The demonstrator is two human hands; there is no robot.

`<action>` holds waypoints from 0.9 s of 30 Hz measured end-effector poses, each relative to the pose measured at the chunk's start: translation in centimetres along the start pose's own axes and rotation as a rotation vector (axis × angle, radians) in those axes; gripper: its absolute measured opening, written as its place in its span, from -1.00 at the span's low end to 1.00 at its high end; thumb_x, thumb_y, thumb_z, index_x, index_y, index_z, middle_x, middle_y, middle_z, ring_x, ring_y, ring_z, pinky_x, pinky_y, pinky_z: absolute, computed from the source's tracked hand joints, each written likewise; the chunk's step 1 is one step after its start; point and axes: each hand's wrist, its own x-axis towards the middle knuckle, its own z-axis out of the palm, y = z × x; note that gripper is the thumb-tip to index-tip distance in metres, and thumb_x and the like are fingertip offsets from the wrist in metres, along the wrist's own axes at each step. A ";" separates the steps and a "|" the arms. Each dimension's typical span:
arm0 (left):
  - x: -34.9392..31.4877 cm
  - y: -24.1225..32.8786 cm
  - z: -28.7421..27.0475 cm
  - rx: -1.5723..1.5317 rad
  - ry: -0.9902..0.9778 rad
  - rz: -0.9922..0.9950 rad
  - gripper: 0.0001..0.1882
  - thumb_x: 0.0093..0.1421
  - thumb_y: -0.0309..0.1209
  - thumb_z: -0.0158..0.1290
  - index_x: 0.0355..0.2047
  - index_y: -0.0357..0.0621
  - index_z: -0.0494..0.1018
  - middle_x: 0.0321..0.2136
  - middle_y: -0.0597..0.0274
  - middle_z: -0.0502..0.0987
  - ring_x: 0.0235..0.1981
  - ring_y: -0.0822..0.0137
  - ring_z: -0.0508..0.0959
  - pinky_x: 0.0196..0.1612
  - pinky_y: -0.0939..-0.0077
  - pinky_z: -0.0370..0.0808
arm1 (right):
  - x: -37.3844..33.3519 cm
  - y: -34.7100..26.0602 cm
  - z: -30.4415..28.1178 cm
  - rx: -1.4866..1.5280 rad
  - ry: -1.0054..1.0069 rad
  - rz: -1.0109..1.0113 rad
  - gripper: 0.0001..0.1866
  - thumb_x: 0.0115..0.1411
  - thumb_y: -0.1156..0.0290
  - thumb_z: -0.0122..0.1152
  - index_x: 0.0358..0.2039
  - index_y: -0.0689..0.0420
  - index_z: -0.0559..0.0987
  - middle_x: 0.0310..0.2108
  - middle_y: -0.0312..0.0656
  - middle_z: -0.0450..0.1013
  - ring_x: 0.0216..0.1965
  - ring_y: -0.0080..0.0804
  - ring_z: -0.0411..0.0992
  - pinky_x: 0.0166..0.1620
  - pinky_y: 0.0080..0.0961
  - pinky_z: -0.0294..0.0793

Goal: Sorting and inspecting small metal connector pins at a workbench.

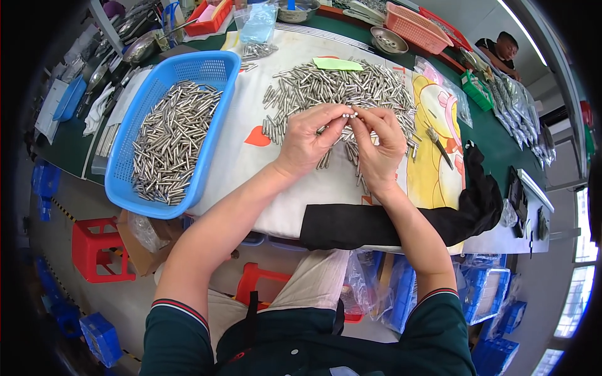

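Note:
My left hand [311, 136] and my right hand [380, 145] meet over the middle of the table, fingertips pinched together. Between them are a few small metal pins [349, 115], their round ends turned toward me. Under and beyond my hands a wide heap of loose silver metal pins [370, 84] lies on a white printed cloth [241, 163], with a green slip of paper [338, 64] on top. To the left stands a blue plastic basket [119, 164] holding many more pins [175, 138].
A brush [440, 148] lies right of the heap. Black fabric [351, 226] runs along the near table edge under my right forearm. At the back are a pink basket [414, 28], a metal bowl [389, 41] and a bag of pins [258, 50]. Another person [501, 51] sits far right.

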 end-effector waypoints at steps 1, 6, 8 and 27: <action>0.0 0.0 0.0 -0.010 0.005 0.011 -0.82 0.04 -0.60 0.01 -0.31 -0.23 0.47 -0.44 0.14 0.53 -0.49 0.31 0.54 -0.43 0.56 0.46 | 0.0 -0.1 -0.1 0.006 0.001 0.008 -0.78 -0.10 0.67 0.23 -0.36 0.19 0.58 -0.49 -0.26 0.37 -0.56 -0.58 0.32 -0.51 -0.69 0.31; -0.3 -0.4 0.1 -0.123 -0.022 -0.099 -0.81 0.06 -0.61 -0.01 -0.27 -0.25 0.46 -0.44 0.16 0.53 -0.48 0.42 0.53 -0.43 0.62 0.44 | 0.1 0.0 -0.1 0.009 0.001 0.014 -0.78 -0.11 0.66 0.24 -0.37 0.19 0.58 -0.50 -0.26 0.37 -0.57 -0.58 0.33 -0.51 -0.69 0.32; -0.2 -0.4 0.1 -0.179 -0.018 -0.119 -0.81 0.08 -0.61 -0.02 -0.26 -0.26 0.46 -0.44 0.17 0.53 -0.47 0.46 0.52 -0.43 0.64 0.44 | 0.2 0.0 -0.1 0.018 -0.002 0.015 -0.79 -0.11 0.64 0.25 -0.38 0.18 0.58 -0.51 -0.26 0.37 -0.58 -0.58 0.32 -0.52 -0.68 0.31; -0.2 -0.1 -0.1 -0.361 -0.068 -0.293 -0.81 0.17 -0.56 -0.09 -0.22 -0.33 0.44 -0.41 0.21 0.53 -0.41 0.48 0.52 -0.30 0.64 0.49 | -0.1 0.2 0.0 0.007 0.011 0.047 -0.82 -0.11 0.62 0.27 -0.41 0.20 0.58 -0.55 -0.26 0.38 -0.61 -0.60 0.33 -0.54 -0.69 0.31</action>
